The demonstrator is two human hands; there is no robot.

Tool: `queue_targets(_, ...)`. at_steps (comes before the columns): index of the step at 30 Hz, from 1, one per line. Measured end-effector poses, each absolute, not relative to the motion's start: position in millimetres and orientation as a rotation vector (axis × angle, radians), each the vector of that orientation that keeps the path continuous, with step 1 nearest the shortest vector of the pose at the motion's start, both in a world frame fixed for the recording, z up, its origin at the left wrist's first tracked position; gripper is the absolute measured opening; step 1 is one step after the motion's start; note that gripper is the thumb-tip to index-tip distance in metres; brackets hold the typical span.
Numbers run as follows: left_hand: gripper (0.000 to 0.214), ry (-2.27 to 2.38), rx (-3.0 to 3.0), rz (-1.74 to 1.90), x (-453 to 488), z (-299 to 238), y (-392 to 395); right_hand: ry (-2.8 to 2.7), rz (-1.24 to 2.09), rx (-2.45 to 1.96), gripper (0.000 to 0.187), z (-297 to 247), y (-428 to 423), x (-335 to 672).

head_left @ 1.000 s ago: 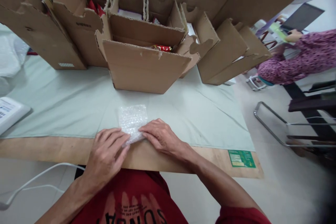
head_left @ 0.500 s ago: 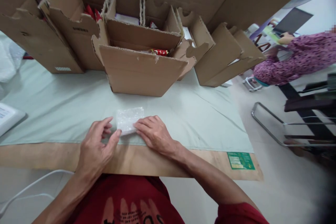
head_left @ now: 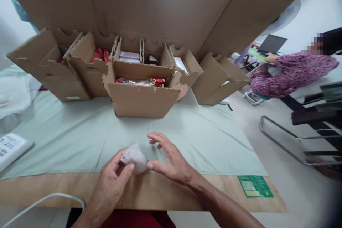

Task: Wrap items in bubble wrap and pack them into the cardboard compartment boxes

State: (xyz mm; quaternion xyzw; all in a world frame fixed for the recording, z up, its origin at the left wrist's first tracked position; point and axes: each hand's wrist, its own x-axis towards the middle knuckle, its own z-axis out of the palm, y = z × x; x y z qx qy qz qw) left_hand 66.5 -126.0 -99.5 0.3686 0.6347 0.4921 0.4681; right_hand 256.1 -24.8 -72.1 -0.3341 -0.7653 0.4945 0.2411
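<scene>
A small bubble-wrap packet (head_left: 135, 160) is tilted above the table's front edge. My left hand (head_left: 114, 174) grips its left side, thumb in front and fingers behind. My right hand (head_left: 171, 158) is spread open just to the right, its thumb tip at or very near the packet's edge; I cannot tell whether it touches. What is inside the wrap cannot be made out. Beyond the hands stands a cardboard box (head_left: 144, 101) holding red and clear packets (head_left: 157, 82).
Behind stand several cardboard bins (head_left: 80, 74), some with red packets and white boxes. A white package (head_left: 13, 149) lies at left beside plastic film (head_left: 16, 96). A green card (head_left: 255, 186) is on the wooden edge. A person in a purple spotted top (head_left: 296, 73) sits at right.
My left hand has taken hold of the packet and tilted it up off the cloth. My right hand has let go and opened. The view has tipped upward.
</scene>
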Motion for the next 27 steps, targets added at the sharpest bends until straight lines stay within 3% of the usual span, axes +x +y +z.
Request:
queue_targets(2,0.032,1.569,1.142,1.176,69,-97,-123,-2.104,1.486,-0.872,0.085,-65,-17,260)
queue_targets(3,0.030,1.569,1.254,1.169,71,-95,-121,-2.115,1.527,-0.855,0.081,-62,-14,260)
queue_targets(7,0.029,1.523,1.667,1.146,71,-79,-110,-2.188,1.438,-0.858,0.024,-45,-4,259)
queue_targets(10,0.039,1.584,1.955,1.240,60,-54,-93,-2.238,1.288,-0.911,0.006,-25,7,265)
queue_targets(14,0.043,1.981,2.114,1.473,40,-12,-52,-2.112,1.075,-0.904,0.006,19,27,285)
queue_targets(17,0.041,2.220,2.092,1.425,26,7,-20,-1.881,0.826,-0.833,0.012,52,46,297)
queue_targets(21,0.021,2.279,2.172,1.333,19,1,-11,-1.718,0.568,-0.687,0.018,79,75,298)
queue_targets(27,0.016,2.130,2.268,1.428,19,-24,-36,-2.101,0.380,-0.794,0.012,95,109,278)
